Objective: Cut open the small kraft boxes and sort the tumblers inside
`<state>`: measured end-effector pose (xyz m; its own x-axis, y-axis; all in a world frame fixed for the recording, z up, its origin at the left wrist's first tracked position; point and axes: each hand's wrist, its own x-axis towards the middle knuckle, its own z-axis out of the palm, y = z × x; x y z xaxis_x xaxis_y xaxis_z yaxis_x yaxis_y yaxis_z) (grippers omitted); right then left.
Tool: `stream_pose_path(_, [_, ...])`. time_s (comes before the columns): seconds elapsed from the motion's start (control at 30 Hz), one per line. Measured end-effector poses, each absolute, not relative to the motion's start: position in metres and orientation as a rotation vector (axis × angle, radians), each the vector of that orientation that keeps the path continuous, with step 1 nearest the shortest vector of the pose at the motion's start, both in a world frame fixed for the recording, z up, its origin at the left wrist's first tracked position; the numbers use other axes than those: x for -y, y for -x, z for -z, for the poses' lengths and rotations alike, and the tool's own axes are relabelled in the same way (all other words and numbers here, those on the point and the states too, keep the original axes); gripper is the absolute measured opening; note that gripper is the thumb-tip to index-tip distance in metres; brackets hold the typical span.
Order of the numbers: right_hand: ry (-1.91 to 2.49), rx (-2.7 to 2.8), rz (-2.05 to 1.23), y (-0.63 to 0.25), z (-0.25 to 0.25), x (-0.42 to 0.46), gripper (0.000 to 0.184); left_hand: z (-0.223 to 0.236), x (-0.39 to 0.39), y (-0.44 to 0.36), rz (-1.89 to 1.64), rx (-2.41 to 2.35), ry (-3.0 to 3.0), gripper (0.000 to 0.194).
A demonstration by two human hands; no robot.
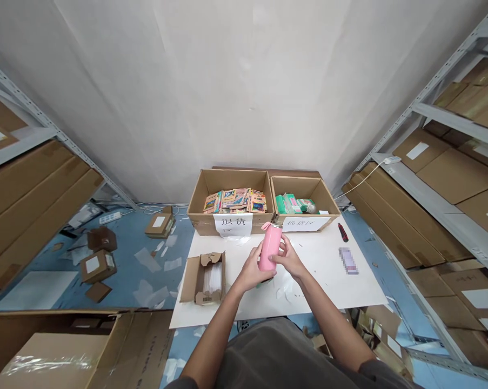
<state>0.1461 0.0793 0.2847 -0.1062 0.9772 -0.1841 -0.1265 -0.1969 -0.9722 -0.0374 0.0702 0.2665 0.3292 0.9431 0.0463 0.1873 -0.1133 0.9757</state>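
Note:
A pink bottle [271,249] with a pink strap at its top is held above the white table [320,275], tilted slightly to the right. My left hand [253,269] grips its lower left side. Across its right side, the fingers of my right hand [289,258] are closed around it. Something dark and small shows just below my left hand, too covered to name. To the left on the table stands an opened small cardboard box [209,297] with white packing inside.
At the table's back are two labelled cartons, one with colourful packs [235,200], the other with green-and-white packages [292,204]. A red-and-black cutter [342,232] and a blurred purple item [348,261] lie at right. Shelves of cartons [438,167] flank both sides; paper scraps [148,259] litter the floor.

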Motion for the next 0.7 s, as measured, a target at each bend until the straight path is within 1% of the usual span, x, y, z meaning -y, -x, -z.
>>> stream_pose_path(0.07, [1.295,1.140,-1.375,-0.147,-0.277,-0.078,0.103,-0.269,-0.075,0.044,-0.953,-1.148,-1.576,0.100])
stream_pose_path(0.2, [1.501,1.283,-1.060,-0.139,-0.252,-0.071,0.099,-0.285,-0.088,0.042,-1.188,-1.376,-1.505,0.067])
stream_pose_path(0.3, [1.564,1.388,-0.891,-0.131,-0.237,-0.062,0.093,-0.298,-0.096,0.028,-1.176,-1.427,-1.577,0.054])
stream_pose_path(0.4, [1.606,1.473,-0.741,-0.126,-0.229,-0.054,0.089,-0.303,-0.101,0.013,-1.044,-1.556,-1.693,0.047])
stream_pose_path(0.47, [1.616,1.510,-0.700,-0.128,-0.226,-0.050,0.087,-0.300,-0.103,0.005,-0.945,-1.662,-1.746,0.043])
stream_pose_path(0.6, [1.549,1.564,-0.810,-0.147,-0.211,-0.046,0.087,-0.277,-0.105,0.002,-0.852,-1.682,-1.718,0.044])
stream_pose_path(0.63, [1.541,1.576,-0.848,-0.155,-0.204,-0.046,0.086,-0.269,-0.104,0.003,-0.854,-1.659,-1.697,0.046])
stream_pose_path(0.7, [1.579,1.571,-0.919,-0.172,-0.186,-0.045,0.076,-0.255,-0.101,0.006,-0.868,-1.610,-1.666,0.049])
